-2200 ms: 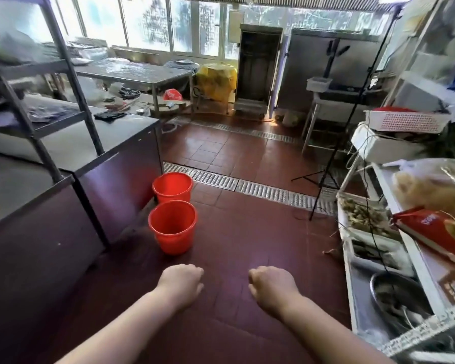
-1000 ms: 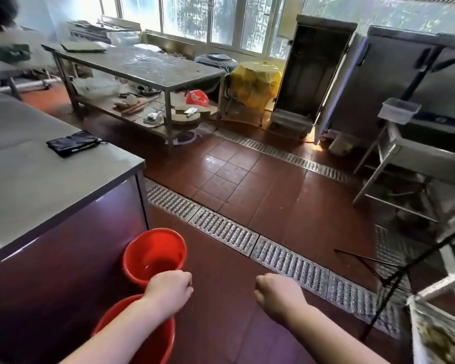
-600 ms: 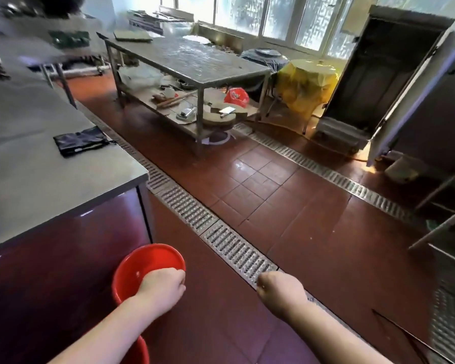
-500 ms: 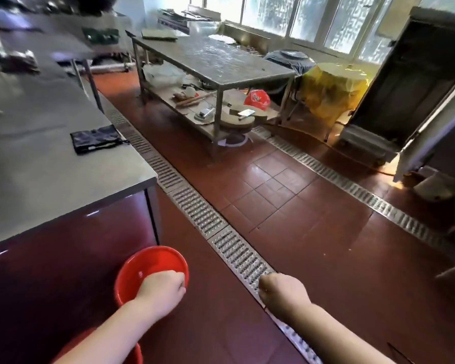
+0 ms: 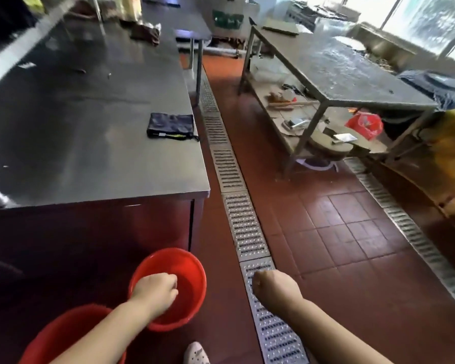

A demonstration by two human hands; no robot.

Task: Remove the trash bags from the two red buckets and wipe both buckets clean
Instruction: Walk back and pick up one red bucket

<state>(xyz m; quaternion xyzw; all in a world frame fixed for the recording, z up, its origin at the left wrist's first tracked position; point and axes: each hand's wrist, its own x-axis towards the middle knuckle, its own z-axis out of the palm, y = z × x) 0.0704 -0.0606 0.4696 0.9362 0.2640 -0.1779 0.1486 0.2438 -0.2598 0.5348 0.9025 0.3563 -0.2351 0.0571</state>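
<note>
Two red buckets stood on the red tile floor at the lower left of the frame, and each one was upright with its mouth open to the top, so its long axis ran vertical. The far bucket (image 5: 168,287) was whole in view, just beside the front of the steel counter (image 5: 95,132), and the near bucket (image 5: 69,334) was cut by the bottom edge and partly covered by the left forearm. A liner bag could not be made out in either bucket; the inside of the far one looked shiny red, and whether this was a thin bag or the bare wall could not be told. The left hand (image 5: 155,291) was over the mouth of the far bucket with its fingers curled into a loose fist, and it held nothing that could be seen. The right hand (image 5: 273,287) was over the metal floor drain (image 5: 244,232), also with curled fingers and empty. The step in hand seemed to be to reach for the far bucket. To do it well, the person should probably open the fingers, find the bag edge at the rim and lift it straight up so that nothing spills. A dark pouch (image 5: 171,126) lay on the counter near its right edge, and a steel table (image 5: 334,67) stood at the upper right of the frame.
</note>
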